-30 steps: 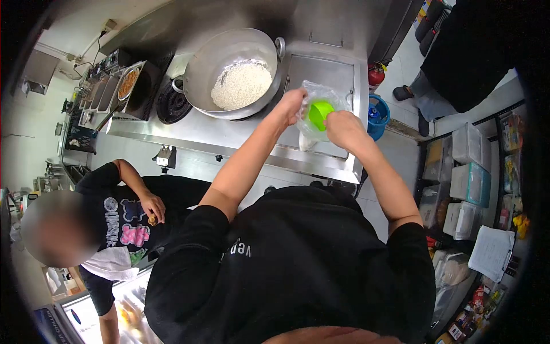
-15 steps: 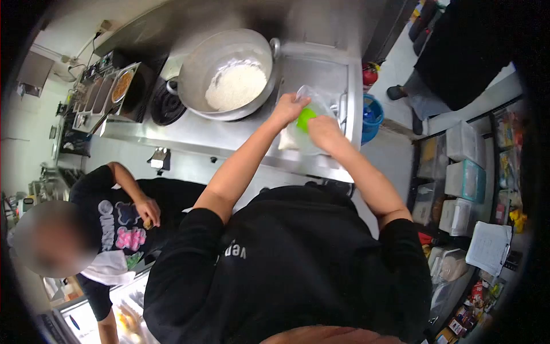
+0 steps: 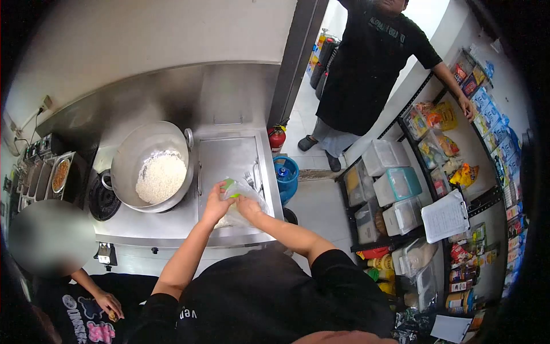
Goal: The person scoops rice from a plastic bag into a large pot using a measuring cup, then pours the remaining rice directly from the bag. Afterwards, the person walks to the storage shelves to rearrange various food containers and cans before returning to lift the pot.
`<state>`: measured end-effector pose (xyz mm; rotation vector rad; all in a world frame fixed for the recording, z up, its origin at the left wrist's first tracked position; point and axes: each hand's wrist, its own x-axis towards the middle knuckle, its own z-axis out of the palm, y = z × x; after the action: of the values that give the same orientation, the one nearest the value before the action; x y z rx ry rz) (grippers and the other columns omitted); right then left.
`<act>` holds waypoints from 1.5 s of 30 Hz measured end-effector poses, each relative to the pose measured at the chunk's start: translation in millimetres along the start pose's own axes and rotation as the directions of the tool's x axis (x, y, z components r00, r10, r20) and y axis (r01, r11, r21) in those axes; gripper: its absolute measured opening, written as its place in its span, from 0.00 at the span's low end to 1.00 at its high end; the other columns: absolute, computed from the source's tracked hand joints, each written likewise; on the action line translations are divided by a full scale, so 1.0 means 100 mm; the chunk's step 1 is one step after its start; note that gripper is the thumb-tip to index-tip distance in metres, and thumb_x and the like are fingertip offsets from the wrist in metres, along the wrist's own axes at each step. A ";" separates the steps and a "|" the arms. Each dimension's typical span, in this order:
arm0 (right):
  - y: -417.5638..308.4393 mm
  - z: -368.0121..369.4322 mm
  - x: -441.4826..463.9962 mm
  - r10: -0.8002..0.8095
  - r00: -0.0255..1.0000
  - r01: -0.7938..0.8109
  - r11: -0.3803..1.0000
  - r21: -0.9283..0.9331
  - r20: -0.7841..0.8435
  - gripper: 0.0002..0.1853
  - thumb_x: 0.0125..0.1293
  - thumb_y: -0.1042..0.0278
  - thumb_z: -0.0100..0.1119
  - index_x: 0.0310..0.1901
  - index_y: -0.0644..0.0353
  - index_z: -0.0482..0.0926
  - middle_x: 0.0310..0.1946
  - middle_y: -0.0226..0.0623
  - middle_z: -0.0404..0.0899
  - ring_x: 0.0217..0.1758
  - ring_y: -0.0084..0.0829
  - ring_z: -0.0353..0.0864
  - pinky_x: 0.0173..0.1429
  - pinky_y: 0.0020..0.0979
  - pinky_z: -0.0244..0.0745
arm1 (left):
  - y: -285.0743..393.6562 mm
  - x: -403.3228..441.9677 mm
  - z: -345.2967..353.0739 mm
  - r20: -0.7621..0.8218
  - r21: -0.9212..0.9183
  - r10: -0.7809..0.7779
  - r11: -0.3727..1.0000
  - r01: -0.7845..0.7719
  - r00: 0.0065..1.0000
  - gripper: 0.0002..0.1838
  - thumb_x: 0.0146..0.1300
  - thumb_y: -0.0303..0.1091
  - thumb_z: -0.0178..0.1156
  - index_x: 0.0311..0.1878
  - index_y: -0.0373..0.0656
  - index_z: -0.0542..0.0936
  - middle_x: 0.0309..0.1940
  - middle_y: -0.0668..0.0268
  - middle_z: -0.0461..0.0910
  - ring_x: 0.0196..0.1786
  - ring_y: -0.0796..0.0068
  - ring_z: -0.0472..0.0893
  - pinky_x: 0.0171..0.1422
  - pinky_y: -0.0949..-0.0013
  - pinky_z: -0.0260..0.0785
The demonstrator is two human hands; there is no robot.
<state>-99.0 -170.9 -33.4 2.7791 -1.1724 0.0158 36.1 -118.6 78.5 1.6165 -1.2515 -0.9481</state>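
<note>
A clear plastic bag with pale contents low in it rests over the steel counter's front right part. My left hand has its fingers closed at the bag's upper left side, beside a bright green item, perhaps a scoop or cup. Close by on the right, my right hand is at the bag, its fingers bent against the green item; part of its grip is hidden. To the left, a large metal pot holds a heap of white grains resembling rice.
Forks lie on the recessed counter at right. A black burner is left of the pot. Beyond the counter's end are a blue gas cylinder and a fire extinguisher. One person stands at the doorway, another at lower left.
My view has swung right, so the pot, counter and hands sit further left and lower. Both hands remain at the bag, with the green item less exposed. The person at the doorway is more visible.
</note>
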 end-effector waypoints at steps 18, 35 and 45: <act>0.28 -0.19 -0.28 -0.063 0.994 0.017 0.900 0.435 0.092 0.16 0.59 0.75 0.44 0.49 0.63 0.72 0.40 0.50 0.78 0.39 0.52 0.80 0.43 0.47 0.76 | -1.08 -0.64 0.25 -0.347 0.190 -0.214 0.937 0.293 0.913 0.42 0.42 0.31 0.67 0.63 0.33 0.59 0.54 0.46 0.70 0.58 0.44 0.64 0.65 0.59 0.60; 0.13 -0.17 -0.38 -0.021 0.967 -0.214 0.483 0.849 0.255 0.20 0.59 0.66 0.51 0.54 0.58 0.74 0.41 0.58 0.78 0.44 0.52 0.79 0.51 0.44 0.73 | -1.18 -0.30 0.35 -0.427 0.059 -0.179 0.972 0.225 0.887 0.29 0.47 0.30 0.64 0.55 0.34 0.71 0.36 0.54 0.83 0.37 0.59 0.83 0.46 0.63 0.73; 0.58 1.23 -0.25 -0.021 0.955 -0.279 0.269 0.922 0.295 0.12 0.66 0.69 0.46 0.45 0.64 0.77 0.33 0.37 0.78 0.33 0.30 0.76 0.36 0.32 0.73 | -0.73 -0.10 0.27 -0.229 0.302 0.031 0.952 0.040 0.973 0.21 0.50 0.26 0.57 0.51 0.37 0.77 0.36 0.50 0.81 0.36 0.56 0.82 0.45 0.62 0.74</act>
<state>-162.6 -207.9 -150.3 3.7654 -1.9880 0.6533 32.9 -103.9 2.0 1.9087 -1.2749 -0.5645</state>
